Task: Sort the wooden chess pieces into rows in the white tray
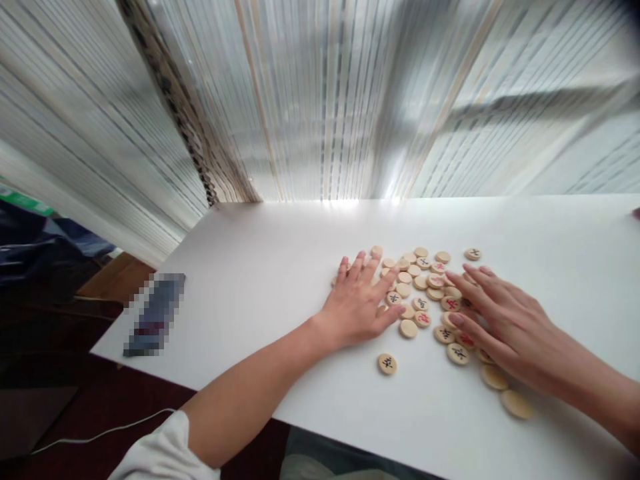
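Many round wooden Chinese chess pieces point(408, 329) lie loosely spread on the white table, some face up with red or black characters, others showing a plain side. My left hand point(357, 297) rests palm down with spread fingers over the left edge of the spread, partly covering several pieces. On the right side, my right hand point(495, 310) is flat with its fingers stretched out over more pieces, hiding some. Apart from the rest, one black-marked piece point(387, 364) lies nearer the front edge. Another black-marked piece point(473, 254) sits at the far right.
The white table point(240, 280) reaches back to a striped string curtain point(320, 100). A blurred-out dark, flat object point(156, 315) lies at the table's left edge. A thin white cable point(100, 435) runs below, at lower left, and a brown box point(117, 283) stands beyond the left edge.
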The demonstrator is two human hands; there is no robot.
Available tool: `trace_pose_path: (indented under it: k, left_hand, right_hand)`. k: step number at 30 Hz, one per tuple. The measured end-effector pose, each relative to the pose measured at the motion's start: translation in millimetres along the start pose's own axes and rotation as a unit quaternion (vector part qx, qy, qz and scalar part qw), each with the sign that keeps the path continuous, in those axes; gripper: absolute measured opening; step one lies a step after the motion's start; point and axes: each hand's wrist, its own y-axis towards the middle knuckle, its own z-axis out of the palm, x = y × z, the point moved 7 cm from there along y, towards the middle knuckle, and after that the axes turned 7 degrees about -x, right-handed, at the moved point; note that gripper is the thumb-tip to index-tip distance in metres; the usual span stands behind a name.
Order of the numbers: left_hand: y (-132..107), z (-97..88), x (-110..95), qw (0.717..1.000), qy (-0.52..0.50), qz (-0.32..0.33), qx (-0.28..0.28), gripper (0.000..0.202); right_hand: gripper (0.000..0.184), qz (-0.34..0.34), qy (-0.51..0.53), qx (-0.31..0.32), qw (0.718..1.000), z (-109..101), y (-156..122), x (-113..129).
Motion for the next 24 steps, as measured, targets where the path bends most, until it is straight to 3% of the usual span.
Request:
trace_pose_path:
  k: [5,9,12,16,24]
  left_hand:
    - [3,-3.0,10,0.999,0.016,-0.032,-0.032,0.072]
    - [4,6.1,34,0.994,0.037,-0.095,-0.042,0.070]
    - [4,10.8,37,0.993,0.042,-0.100,-0.053,0.069]
    - [4,13.4,21,0.997,0.022,-0.064,-0.047,0.067]
    - [-2,15.2,-23,0.996,-0.024,0.042,-0.076,0.065]
  right_hand:
    - [0.074,0.012,0.029,0.025,0.999,-31,-16,15]
    - [0.091,0.007,0.003,0.096,0.995,-31,-52,30]
    - [0.089,0.023,-0.029,0.080,0.996,-26,-72,31]
    - [0.082,0.035,-0.037,0.070,0.996,-15,-68,25]
    - [0.092,-0.007,-0.024,0.079,0.997,-6,-17,24]
